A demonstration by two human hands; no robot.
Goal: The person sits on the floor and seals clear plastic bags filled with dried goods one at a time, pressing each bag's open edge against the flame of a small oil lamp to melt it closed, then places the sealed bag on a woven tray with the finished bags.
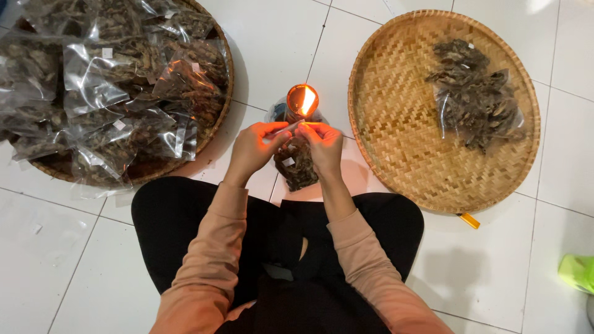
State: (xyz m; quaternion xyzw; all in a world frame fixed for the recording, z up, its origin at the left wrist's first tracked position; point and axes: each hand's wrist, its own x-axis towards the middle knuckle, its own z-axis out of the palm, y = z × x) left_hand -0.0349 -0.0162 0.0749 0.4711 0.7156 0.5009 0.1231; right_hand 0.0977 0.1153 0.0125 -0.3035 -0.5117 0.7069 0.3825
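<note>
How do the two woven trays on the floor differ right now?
The left tray is heaped with many clear packets of dark dried stuff, hiding its weave. The right tray holds only a few packets, leaving most weave bare, and shows whole, while the left runs off frame. Both are round, woven and on white tiles.

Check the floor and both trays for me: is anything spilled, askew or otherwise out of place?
Nothing looks spilled. On the left tray the heaped bags hang over its near rim. A small orange thing lies loose on the tiles by the right tray. Both hands, left hand and right hand, hold a bag close to the candle flame.
</note>
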